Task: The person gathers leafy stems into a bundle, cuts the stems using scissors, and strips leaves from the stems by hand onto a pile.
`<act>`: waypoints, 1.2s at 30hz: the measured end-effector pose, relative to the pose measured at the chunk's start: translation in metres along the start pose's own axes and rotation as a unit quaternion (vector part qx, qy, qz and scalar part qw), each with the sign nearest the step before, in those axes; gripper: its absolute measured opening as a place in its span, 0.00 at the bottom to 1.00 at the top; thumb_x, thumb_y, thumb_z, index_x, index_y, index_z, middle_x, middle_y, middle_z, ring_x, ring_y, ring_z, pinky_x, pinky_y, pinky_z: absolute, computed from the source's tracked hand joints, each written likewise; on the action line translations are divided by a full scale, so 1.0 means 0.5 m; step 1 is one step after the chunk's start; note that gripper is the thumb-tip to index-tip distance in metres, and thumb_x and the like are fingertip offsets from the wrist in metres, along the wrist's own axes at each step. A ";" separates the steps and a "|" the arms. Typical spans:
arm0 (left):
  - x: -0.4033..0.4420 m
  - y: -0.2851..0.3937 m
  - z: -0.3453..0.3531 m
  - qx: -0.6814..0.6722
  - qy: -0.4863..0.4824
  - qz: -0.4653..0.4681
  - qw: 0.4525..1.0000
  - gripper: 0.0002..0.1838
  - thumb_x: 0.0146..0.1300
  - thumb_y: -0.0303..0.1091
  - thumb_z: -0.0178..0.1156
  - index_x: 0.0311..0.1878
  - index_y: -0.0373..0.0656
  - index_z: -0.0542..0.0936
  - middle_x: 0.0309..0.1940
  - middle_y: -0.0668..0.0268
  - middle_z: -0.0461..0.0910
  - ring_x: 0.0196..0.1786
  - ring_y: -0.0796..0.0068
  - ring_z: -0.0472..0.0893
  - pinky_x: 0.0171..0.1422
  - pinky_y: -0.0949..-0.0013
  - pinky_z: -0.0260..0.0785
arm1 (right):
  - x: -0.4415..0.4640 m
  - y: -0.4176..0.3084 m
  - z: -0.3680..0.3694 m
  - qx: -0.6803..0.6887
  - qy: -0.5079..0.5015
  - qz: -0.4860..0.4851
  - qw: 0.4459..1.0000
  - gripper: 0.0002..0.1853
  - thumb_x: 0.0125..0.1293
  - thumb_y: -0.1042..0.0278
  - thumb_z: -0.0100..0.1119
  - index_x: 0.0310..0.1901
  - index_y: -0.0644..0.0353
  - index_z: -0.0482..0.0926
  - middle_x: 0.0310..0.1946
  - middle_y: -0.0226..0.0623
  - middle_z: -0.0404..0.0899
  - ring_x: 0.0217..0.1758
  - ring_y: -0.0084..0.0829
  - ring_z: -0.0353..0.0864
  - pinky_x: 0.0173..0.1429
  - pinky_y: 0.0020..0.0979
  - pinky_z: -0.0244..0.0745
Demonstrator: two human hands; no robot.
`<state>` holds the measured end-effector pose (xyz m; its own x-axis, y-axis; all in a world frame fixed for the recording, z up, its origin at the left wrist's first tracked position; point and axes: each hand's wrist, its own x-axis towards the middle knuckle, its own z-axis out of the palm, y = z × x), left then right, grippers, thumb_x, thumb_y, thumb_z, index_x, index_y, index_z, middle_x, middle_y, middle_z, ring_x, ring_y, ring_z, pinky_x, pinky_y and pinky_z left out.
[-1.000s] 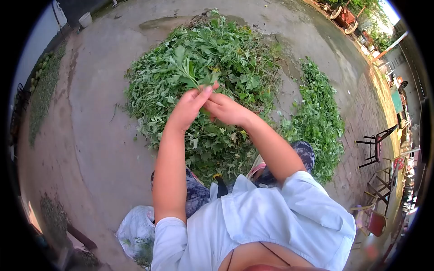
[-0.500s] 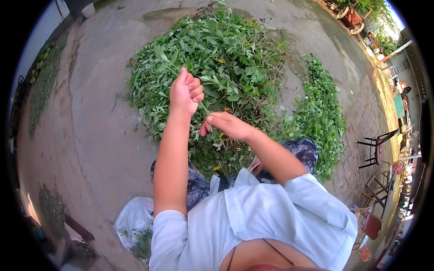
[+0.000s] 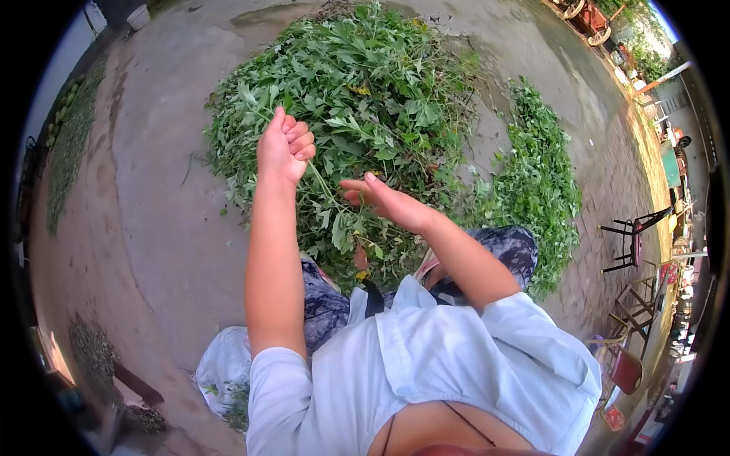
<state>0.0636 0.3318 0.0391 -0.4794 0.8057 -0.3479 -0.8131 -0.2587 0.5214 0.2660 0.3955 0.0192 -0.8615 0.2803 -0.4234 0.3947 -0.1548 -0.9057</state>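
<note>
My left hand (image 3: 284, 146) is closed in a fist around a green leafy stem (image 3: 318, 179). The stem's lower end sticks out below the fist, toward the right. My right hand (image 3: 389, 202) is to the right and a little lower, its fingers stretched out and apart from the thumb, with nothing seen in it. Both hands are above a big heap of cut leafy plants (image 3: 372, 83), with a few yellow flowers among the leaves. Part of the stem blends into the heap behind it.
A second, longer pile of green leaves (image 3: 536, 171) lies to the right on the concrete. Beside my left side sits a white plastic bag (image 3: 224, 361) with greens. Chairs (image 3: 635, 239) stand at the right. A white bucket (image 3: 138, 17) is at the far left.
My left hand has moved left and slightly up with the stem. The right hand has let go of the stem, its fingers straightening, and moved slightly right.
</note>
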 end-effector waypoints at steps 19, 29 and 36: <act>0.016 0.050 -0.043 -0.112 -0.031 0.012 0.993 0.22 0.68 0.45 0.34 0.18 0.49 0.59 0.12 0.75 0.51 0.13 0.82 0.49 0.15 0.76 0.40 | 0.061 0.132 -0.074 0.273 0.265 -0.027 0.924 0.13 0.66 0.63 0.46 0.39 0.63 0.77 0.33 0.29 0.76 0.39 0.18 0.69 0.48 0.24 0.62; 0.013 0.042 -0.043 -0.131 -0.017 0.001 0.991 0.22 0.68 0.43 0.36 0.17 0.48 0.59 0.12 0.74 0.51 0.13 0.82 0.49 0.15 0.76 0.39 | 0.055 0.087 -0.042 -0.015 0.228 -0.140 0.963 0.17 0.62 0.58 0.51 0.25 0.64 0.74 0.26 0.31 0.72 0.29 0.23 0.66 0.34 0.26 0.63; 0.018 0.049 -0.052 -0.150 0.016 0.008 0.988 0.22 0.68 0.44 0.36 0.16 0.48 0.58 0.12 0.74 0.51 0.12 0.82 0.48 0.14 0.76 0.39 | -0.005 0.028 0.069 -0.336 0.191 -0.298 0.873 0.18 0.46 0.52 0.66 0.28 0.60 0.76 0.13 0.30 0.66 0.18 0.29 0.68 0.24 0.29 0.64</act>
<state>0.0306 0.3189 0.0286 -0.4999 0.7836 -0.3688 -0.8641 -0.4224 0.2737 0.2624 0.3601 0.0083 -0.8588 0.4366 0.2682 0.1210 0.6814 -0.7219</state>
